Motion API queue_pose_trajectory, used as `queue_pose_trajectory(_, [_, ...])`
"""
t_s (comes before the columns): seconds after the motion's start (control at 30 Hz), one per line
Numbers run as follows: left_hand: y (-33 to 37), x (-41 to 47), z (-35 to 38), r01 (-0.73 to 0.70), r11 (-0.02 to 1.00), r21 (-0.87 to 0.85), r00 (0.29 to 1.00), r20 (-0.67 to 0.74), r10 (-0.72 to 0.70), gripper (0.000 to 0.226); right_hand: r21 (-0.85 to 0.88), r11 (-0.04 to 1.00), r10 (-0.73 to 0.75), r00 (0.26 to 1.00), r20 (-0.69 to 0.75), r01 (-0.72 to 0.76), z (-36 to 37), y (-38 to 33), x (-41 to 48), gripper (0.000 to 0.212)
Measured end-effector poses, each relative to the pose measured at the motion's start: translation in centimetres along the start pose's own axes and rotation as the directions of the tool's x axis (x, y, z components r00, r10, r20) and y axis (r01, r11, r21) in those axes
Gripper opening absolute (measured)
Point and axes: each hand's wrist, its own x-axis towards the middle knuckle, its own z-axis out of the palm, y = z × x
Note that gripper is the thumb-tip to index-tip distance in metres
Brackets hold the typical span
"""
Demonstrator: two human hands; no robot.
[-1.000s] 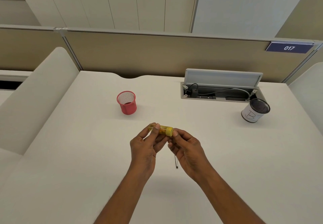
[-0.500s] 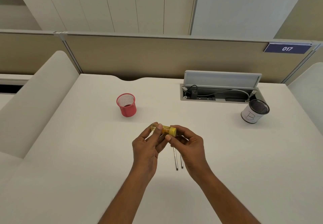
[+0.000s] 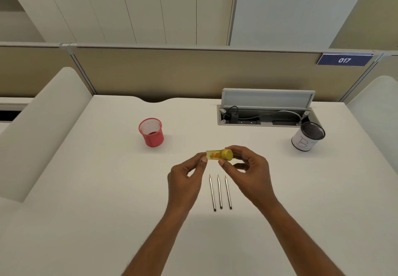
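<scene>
Holding vial level above desk, between both hands. Pinching clear end with left hand, thumb and fingertips curled on it. Gripping yellow cap with right hand, fingers curled round. Hovering just past tips of three pencils laid side by side. Flanked by red cup back left, white cup back right.

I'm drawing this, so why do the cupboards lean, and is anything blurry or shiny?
Head view: the wide lens tilts the cupboards outward toward the picture's edges. In the same view the light is soft and even, with only a faint shadow on the desk under the right hand. There is no glare, and the vial, pencils and left hand look sharp.
</scene>
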Motion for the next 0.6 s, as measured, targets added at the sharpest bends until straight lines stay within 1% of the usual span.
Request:
queue_pose_trajectory(0.2, [-0.8,-0.7,0.8,0.028,0.998,0.053,0.997,0.075,-0.032,0.019,-0.006,0.997,-0.076,0.997,0.014,0.076,0.0,0.1,-0.2,0.03])
queue_pose_trajectory(0.33, [-1.0,-1.4,1.0,0.095,0.995,-0.003,0.981,0.17,-0.093,0.019,-0.004,0.993,-0.119,0.992,0.038,0.12,0.1,0.1,-0.4,0.03])
queue_pose_trajectory(0.5, [-1.4,-2.3,1.6,0.111,0.994,0.003,0.959,0.262,-0.108,0.02,-0.089,0.978,-0.18,0.979,0.097,0.189,0.6,0.6,-0.5,0.029])
queue_pose_trajectory(0.6, [-1.8,-2.5,1.7,0.118,0.993,0.02,0.95,0.29,-0.119,0.021,-0.13,0.974,-0.173,0.978,0.113,0.188,0.6,1.2,-0.7,0.029])
